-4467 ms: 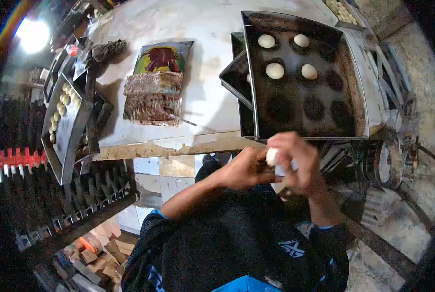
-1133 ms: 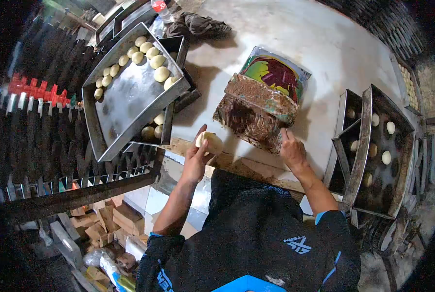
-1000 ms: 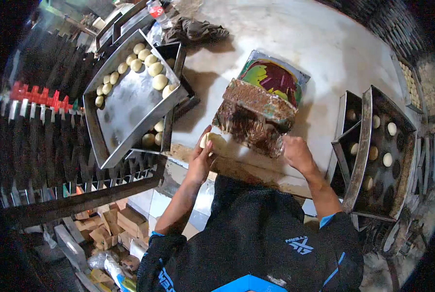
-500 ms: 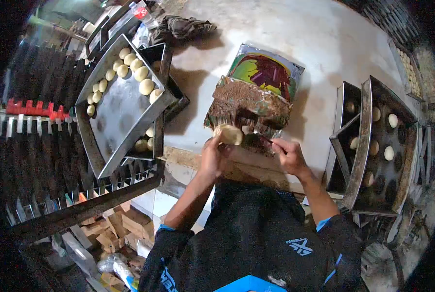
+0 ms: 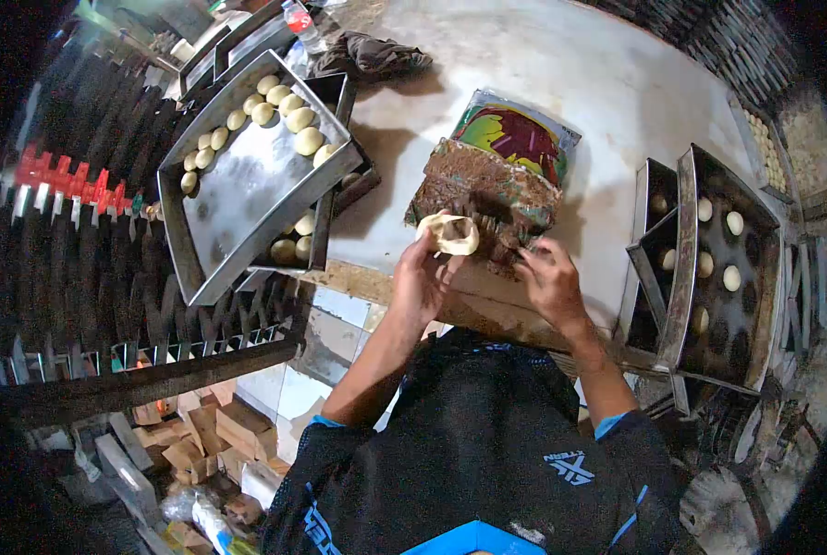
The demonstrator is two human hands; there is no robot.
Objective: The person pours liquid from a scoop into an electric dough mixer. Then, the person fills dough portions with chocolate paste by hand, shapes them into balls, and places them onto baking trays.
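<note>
A flattened piece of pale dough (image 5: 463, 242) rests in my left hand (image 5: 420, 282), whose fingers curl up around it. Dark brown stuff shows in the hollow of the dough. My right hand (image 5: 552, 282) is just to the right, its fingers bent and pinched together beside the brown filling; what they hold is too blurred to make out. In front of both hands lies the crumbly brown filling (image 5: 487, 180) on an opened plastic bag (image 5: 515, 134) with a green, yellow and dark red print.
At left, a metal tray (image 5: 238, 268) of dough balls sits askew on another tray. More stacked trays (image 5: 686, 268) with dough balls stand at right. A dark cloth (image 5: 372, 57) and a plastic bottle (image 5: 302, 26) lie at the back. Cardboard boxes (image 5: 238, 430) are down at lower left.
The dough in my left hand has turned so its filled hollow shows. My right hand has drawn its small spatula away from the dough; the tool no longer shows clearly. The view has shifted slightly.
</note>
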